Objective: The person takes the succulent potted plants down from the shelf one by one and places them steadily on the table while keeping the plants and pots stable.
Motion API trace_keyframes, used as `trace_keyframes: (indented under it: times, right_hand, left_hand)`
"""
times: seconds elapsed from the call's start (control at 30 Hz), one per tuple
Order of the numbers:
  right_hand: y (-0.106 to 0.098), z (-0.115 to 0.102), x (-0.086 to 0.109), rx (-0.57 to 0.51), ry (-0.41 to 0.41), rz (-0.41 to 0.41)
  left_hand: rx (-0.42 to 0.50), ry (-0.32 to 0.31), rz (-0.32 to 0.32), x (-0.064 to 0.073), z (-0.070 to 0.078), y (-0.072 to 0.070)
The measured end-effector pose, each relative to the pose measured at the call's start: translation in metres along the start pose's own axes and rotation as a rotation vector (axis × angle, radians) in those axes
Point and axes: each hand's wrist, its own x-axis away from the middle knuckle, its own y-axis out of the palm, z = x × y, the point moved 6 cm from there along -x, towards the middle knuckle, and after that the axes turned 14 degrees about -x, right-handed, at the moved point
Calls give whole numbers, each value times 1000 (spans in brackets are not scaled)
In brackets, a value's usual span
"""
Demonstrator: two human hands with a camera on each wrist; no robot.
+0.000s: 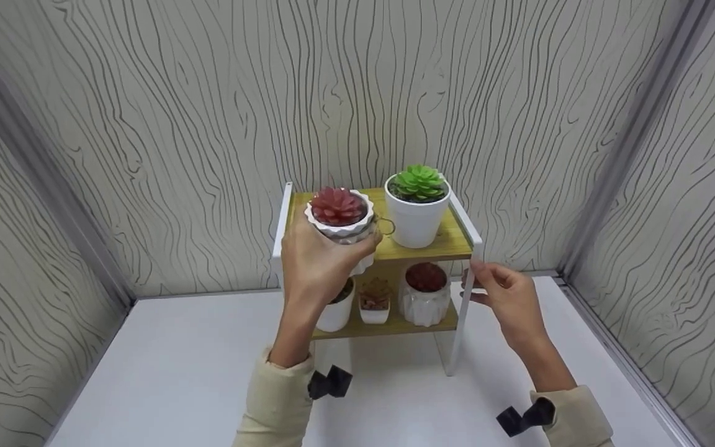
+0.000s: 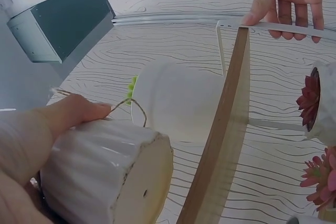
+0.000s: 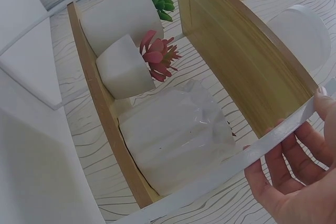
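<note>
My left hand (image 1: 314, 264) grips a white fluted pot (image 2: 100, 166) with a red succulent (image 1: 336, 207). Its underside shows in the left wrist view, raised over the top board (image 1: 395, 251) of a two-tier plant shelf. A loop of twine sticks out from this pot. To its right, a green succulent in a smooth white pot (image 1: 418, 220) stands on the top board. My right hand (image 1: 509, 304) holds the shelf's white side frame (image 1: 467, 292), thumb by the top board's front corner, fingers on the frame's outer side.
On the lower board stand a white pot (image 1: 336, 315) at left, a small white pot with a reddish succulent (image 1: 374, 315), and a white fluted pot (image 1: 424, 307) at right. The shelf stands on a white table (image 1: 177, 360) before wood-patterned walls (image 1: 208, 124).
</note>
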Motion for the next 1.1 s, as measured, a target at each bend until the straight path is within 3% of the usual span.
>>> trace_keyframes:
  times: [0.23, 1.1]
  right_hand:
    - [-1, 0, 0, -3, -8, -5]
    - [-1, 2, 0, -24, 0, -4]
  left_hand:
    - [54, 19, -38, 8, 2, -2]
    - [63, 9, -66, 39, -4, -7]
